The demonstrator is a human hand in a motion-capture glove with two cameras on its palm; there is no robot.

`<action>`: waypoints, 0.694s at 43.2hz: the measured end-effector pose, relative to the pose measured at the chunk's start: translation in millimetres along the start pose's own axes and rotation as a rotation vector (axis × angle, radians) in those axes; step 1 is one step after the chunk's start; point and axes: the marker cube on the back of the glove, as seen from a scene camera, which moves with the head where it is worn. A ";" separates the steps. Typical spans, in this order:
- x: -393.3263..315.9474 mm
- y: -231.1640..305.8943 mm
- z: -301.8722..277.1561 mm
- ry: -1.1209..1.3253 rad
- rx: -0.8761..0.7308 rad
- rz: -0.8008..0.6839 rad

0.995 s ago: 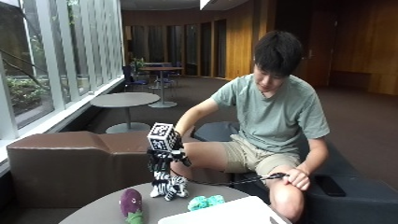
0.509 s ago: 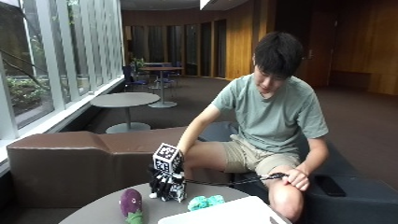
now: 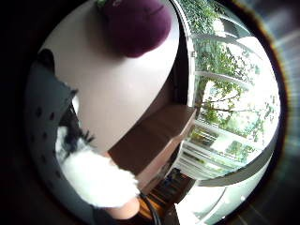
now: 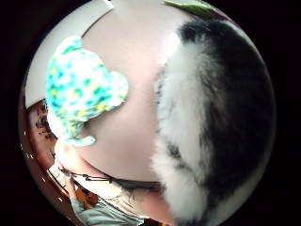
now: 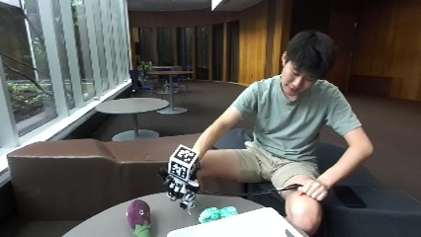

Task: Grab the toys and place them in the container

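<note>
Three toys: purple plush point(image 5: 138, 213), teal plush point(image 5: 218, 214), black-and-white plush point(image 4: 211, 122) in hand point(image 5: 182, 186)

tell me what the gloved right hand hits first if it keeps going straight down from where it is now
Probably the black-and-white plush toy the right hand is already on, then the round table under it. The teal toy and purple eggplant toy lie off to either side.

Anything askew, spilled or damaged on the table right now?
Nothing stands out. The purple eggplant plush toy and the teal speckled plush toy lie on the round table, beside the white container. The gloved right hand holds a black-and-white furry plush toy just over the tabletop.
</note>
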 end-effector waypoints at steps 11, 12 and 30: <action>2.4 19.3 -128.3 0.009 0.097 -0.025; 2.6 20.8 -144.1 0.001 0.113 -0.027; -51.2 -14.7 -350.8 -0.114 0.341 -0.075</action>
